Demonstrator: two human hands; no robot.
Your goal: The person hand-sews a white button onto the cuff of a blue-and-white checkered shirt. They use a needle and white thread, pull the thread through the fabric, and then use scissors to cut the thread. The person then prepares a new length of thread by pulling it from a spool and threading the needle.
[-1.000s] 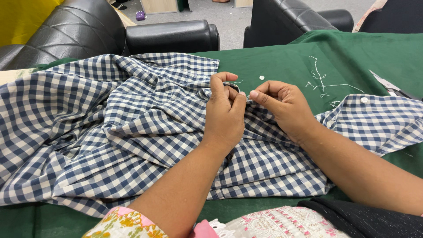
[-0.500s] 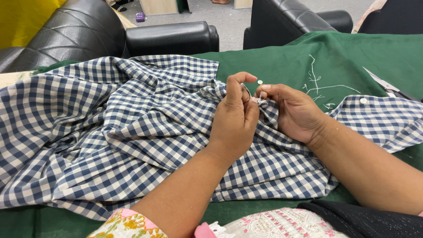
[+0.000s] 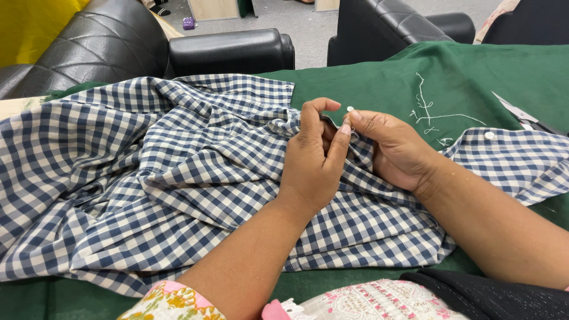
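A blue-and-white checked shirt [image 3: 148,178] lies crumpled across a table covered in green cloth [image 3: 474,77]. My left hand [image 3: 314,160] pinches a fold of the shirt's edge near the middle of the table, thumb and fingers closed on the fabric. My right hand [image 3: 397,148] meets it from the right, its fingertips pinching the same edge beside a small white button [image 3: 349,109]. Whether a needle sits between the fingers is too small to tell.
Loose white thread [image 3: 430,109] lies on the green cloth behind my right hand. Another white button [image 3: 489,135] shows on the shirt's right part. Scissors [image 3: 524,115] rest at the right edge. Black leather armchairs [image 3: 231,50] stand behind the table.
Both hands stay joined on the shirt's edge. My left fingers have shifted their pinch slightly, and the fold is lifted a little higher.
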